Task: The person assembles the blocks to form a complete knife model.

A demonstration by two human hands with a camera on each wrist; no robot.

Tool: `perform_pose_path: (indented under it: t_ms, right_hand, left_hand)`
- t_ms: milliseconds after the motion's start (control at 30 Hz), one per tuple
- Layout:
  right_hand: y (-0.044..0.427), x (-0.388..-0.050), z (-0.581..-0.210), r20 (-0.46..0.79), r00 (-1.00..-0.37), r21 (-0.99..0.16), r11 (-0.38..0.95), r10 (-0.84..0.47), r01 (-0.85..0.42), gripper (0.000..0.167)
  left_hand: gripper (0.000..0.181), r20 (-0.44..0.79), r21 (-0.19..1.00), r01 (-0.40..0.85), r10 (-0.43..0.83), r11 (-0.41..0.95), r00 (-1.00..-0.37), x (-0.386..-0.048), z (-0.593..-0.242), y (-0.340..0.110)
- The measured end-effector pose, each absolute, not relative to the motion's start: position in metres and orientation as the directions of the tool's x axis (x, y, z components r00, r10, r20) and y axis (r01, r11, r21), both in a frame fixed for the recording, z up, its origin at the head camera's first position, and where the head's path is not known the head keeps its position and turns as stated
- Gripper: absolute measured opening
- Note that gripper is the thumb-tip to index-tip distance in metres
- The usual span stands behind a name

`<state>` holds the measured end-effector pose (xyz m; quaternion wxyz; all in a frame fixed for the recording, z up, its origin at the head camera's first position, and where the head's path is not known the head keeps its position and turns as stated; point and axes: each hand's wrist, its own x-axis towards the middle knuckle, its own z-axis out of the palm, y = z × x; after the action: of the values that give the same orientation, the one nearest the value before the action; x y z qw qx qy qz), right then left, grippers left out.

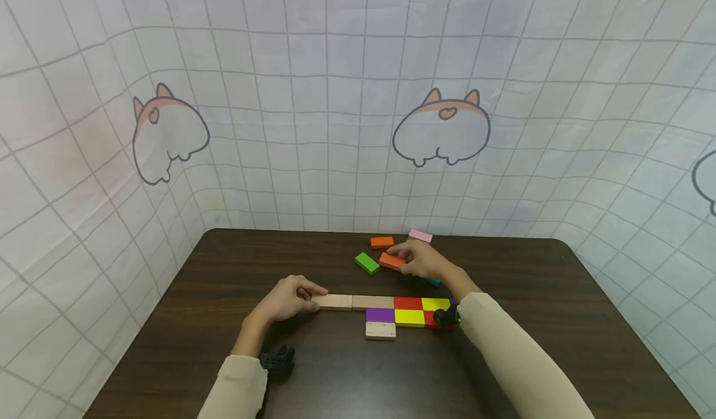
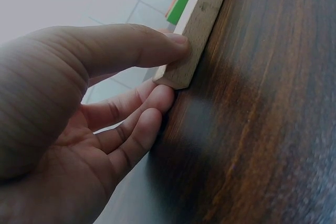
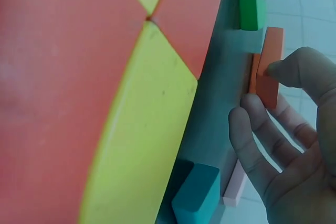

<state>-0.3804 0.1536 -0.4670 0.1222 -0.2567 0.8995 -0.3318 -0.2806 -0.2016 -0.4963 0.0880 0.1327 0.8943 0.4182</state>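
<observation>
We see the L hand (image 1: 292, 299) pinching the 9 o'clock end of a plain wood block (image 1: 337, 303), thumb on its near side. The R hand (image 1: 423, 261) grips an orange block (image 1: 391, 261) btwn thumb & finger, at approx 11 o'clock of the red block (image 1: 408, 304). A strip of tabletop separates it from the block rows. The green block (image 1: 367, 263) is just beside it at 9 o'clock, a 2nd orange block (image 1: 382, 242) near at 11, the pink block (image 1: 420, 236) at 2; those last two sit close to the table's far edge. Dark wood-grain table (image 1: 324, 375), rounded far corners; white grid cloth (image 1: 347, 46) w/ animal drawings (image 1: 442, 136) stands behind, one cut off at 3 o'clock. R wristband (image 1: 447, 315) & sleeve (image 1: 514, 350) hide the rows' 3 o'clock end; the teal block (image 1: 434, 281) is mostly covered in the head view. We can't tell if the gripped orange block touches the table.
</observation>
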Motion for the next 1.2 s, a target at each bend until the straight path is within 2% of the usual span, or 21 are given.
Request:
perform_pose_path:
  t_ms: [500, 833, 1200]
  right_hand:
    - [0.174, -0.351, -0.454, 0.012, -0.819, -0.621, 0.638, -0.574, -0.456, 0.046]
    - [0.197, -0.311, -0.439, 0.011, -0.799, -0.597, 0.637, -0.601, -0.488, 0.046]
    - [0.213, -0.269, -0.450, -0.003, -0.765, -0.601, 0.613, -0.644, -0.513, 0.047]
  left_hand:
    - [0.025, -0.052, 0.765, 0.159, 0.306, 0.624, -0.951, -0.281, -0.497, -0.200]
    - [0.025, -0.039, 0.761, 0.174, 0.311, 0.626, -0.950, -0.280, -0.494, -0.201]
    - [0.025, -0.040, 0.758, 0.173, 0.310, 0.629, -0.950, -0.280, -0.495, -0.200]
